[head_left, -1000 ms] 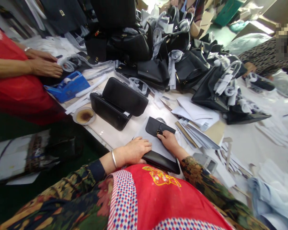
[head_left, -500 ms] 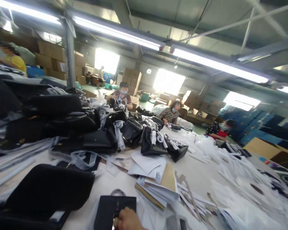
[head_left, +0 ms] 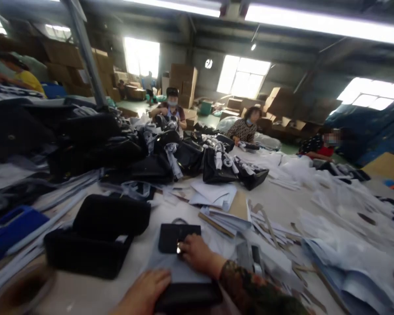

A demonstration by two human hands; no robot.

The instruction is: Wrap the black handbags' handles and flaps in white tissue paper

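Bag (head_left: 179,236) is laid flat on the bench (head_left: 279,203) close to the body, with a grey sheet (head_left: 169,273) spread across its middle. The right hand (head_left: 198,258) is set on the flap, its fingers (head_left: 187,247) curled at the metal clasp (head_left: 178,250); whether it is pinched cannot be told. The left hand (head_left: 144,291) is pressed flat, fingers released, at the sheet's near edge. Work at the clasp seems the step in hand, and a steady hold-down is called for. An open case (head_left: 95,236) is set just left, with papers (head_left: 223,218) beyond.
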